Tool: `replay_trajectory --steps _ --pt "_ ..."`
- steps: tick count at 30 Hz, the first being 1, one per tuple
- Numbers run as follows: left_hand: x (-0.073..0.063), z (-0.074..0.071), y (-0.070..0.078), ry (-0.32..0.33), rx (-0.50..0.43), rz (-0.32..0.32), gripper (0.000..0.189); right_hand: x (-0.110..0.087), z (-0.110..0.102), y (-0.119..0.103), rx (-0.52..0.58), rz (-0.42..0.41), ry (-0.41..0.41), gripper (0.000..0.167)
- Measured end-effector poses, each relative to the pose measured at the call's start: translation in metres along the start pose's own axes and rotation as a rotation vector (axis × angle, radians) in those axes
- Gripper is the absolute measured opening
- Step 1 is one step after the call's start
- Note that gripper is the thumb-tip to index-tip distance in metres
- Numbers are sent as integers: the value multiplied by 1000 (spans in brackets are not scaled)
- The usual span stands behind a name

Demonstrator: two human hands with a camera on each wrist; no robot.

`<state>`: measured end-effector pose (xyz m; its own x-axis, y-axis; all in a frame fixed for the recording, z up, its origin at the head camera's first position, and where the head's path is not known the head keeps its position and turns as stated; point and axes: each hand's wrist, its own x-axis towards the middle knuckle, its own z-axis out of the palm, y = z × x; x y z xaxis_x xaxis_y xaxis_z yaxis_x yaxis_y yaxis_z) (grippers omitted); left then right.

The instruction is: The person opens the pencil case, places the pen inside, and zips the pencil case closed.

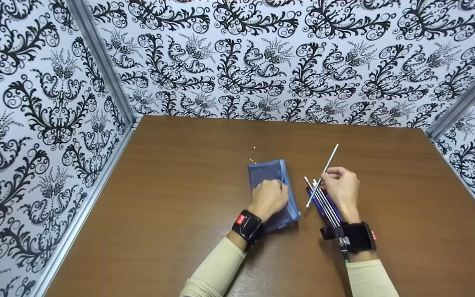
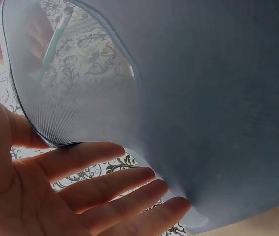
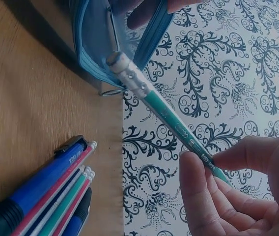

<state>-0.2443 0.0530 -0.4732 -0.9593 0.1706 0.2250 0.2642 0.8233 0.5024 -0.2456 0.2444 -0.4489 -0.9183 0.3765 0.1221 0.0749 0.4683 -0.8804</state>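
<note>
My left hand (image 1: 269,198) grips a blue mesh zip pouch (image 1: 262,171) by the rim, thumb and index finger at the edge in the left wrist view. The pouch's mouth gapes toward the right side. My right hand (image 1: 342,189) pinches a green pencil (image 3: 174,123) between thumb and fingertips, its white eraser end pointing down toward the pouch. In the right wrist view that eraser overlaps the zipped opening. Beneath the right hand lies a bundle of pencils (image 3: 56,206) in red and green, with blue pens (image 3: 46,172) alongside.
A small white speck (image 1: 254,147) lies on the brown table (image 1: 179,185) beyond the pouch. Patterned wall panels (image 1: 262,62) enclose the back and sides, with a metal corner post (image 1: 105,62) at the left.
</note>
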Motion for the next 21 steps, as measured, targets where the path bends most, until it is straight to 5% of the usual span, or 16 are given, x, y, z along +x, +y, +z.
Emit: replay_trajectory --steps 21 --pt "0 0 -1 -9 -13 5 35 -3 9 -2 157 19 -43 25"
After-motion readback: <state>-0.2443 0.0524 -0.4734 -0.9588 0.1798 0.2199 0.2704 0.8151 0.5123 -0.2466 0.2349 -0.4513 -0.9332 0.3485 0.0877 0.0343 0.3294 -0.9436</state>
